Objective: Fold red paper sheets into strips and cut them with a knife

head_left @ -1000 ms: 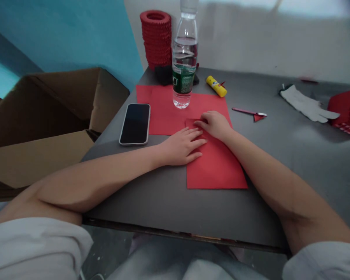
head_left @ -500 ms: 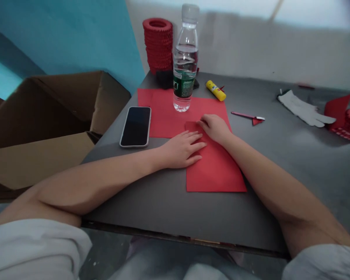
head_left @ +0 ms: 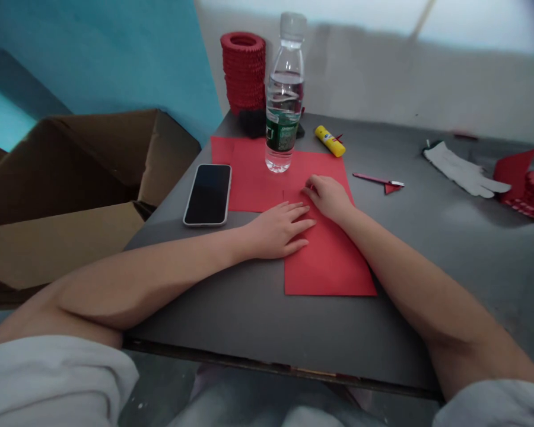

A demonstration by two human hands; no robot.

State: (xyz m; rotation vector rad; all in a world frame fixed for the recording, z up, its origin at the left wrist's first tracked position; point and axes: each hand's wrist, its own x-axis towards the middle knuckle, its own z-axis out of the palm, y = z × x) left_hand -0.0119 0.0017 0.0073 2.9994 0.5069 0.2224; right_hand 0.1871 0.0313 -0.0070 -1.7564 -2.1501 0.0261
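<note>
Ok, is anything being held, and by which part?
The left hand rests partly on the near red sheet, gripping nothing. The curled right hand may pinch that sheet; I can't tell.

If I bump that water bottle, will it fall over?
The water bottle would probably tip if bumped near its top, because it stands tall on a small base. It would likely feel heavy for its size, as water fills most of it. A low push might also drag the red sheet it stands on.
</note>
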